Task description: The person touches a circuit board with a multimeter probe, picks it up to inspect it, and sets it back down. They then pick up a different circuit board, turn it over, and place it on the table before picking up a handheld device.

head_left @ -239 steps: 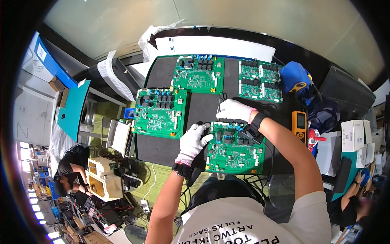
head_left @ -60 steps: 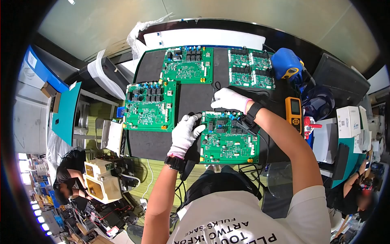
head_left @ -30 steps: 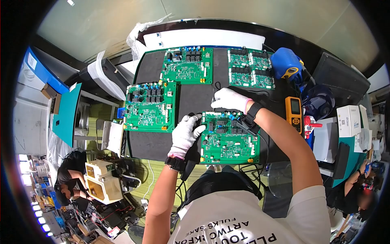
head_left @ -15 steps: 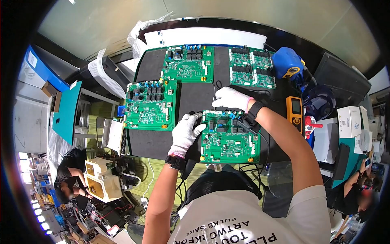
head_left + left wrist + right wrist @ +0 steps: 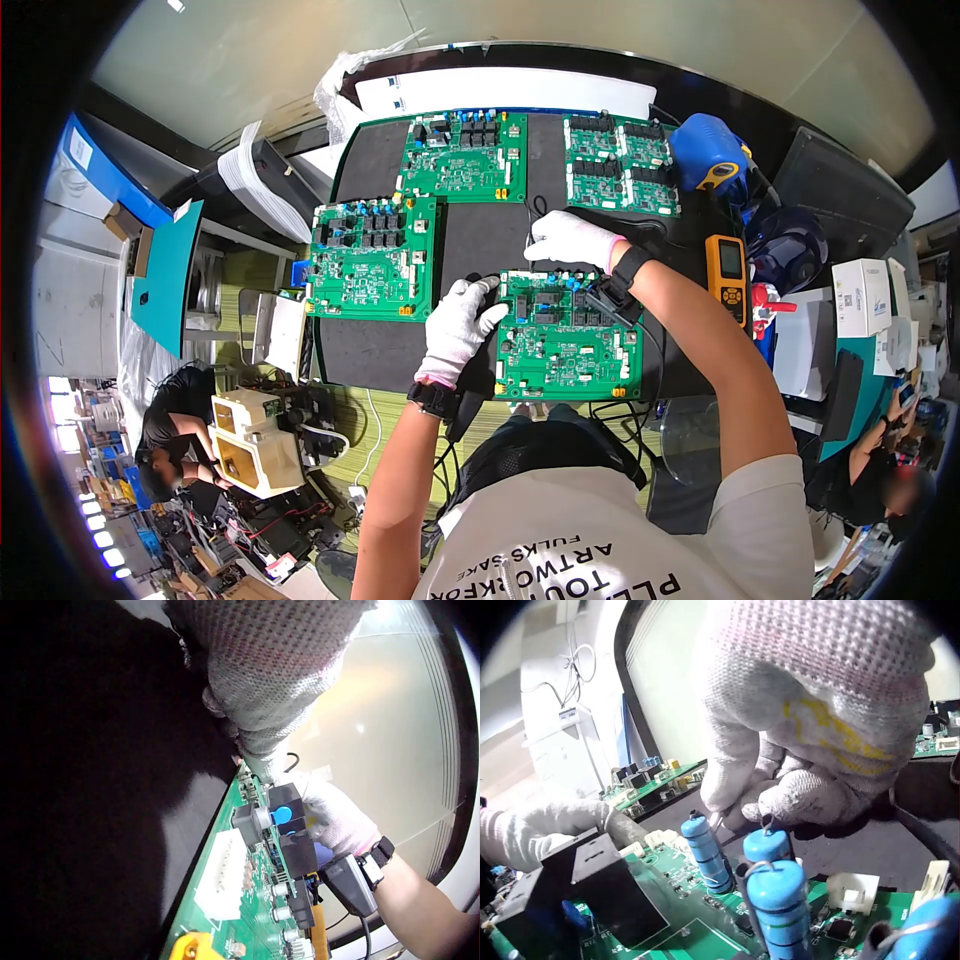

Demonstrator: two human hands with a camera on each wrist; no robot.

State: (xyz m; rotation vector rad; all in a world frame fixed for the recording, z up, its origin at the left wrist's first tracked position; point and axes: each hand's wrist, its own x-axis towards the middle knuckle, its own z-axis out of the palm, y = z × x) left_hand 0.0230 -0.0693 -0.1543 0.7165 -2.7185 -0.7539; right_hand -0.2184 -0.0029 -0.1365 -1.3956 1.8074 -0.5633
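My gloved left hand [image 5: 458,330] rests at the upper left corner of the nearest green circuit board [image 5: 570,370], thumb apart from the fingers. In the left wrist view, an outstretched finger [image 5: 262,746] meets the board's far corner. My gloved right hand [image 5: 570,243] is over the board's far edge. The right wrist view shows its fingers curled and pinching something thin, mostly hidden, close to an upright blue resistor [image 5: 707,853]; I cannot tell what it is. Further blue resistors [image 5: 780,904] and black relays [image 5: 615,881] stand on this board. A black cord [image 5: 532,215] runs near the right fingers.
Two similar boards, one at left [image 5: 368,275] and one at the back [image 5: 465,178], lie on the dark mat [image 5: 480,235]. Smaller joined boards [image 5: 620,190] lie at back right. An orange meter [image 5: 728,300] and a blue tool [image 5: 708,150] sit along the right.
Since the oldest frame the whole head view has shifted a little. Both hands keep their places at the nearest board, with hardly any movement in the last two seconds.
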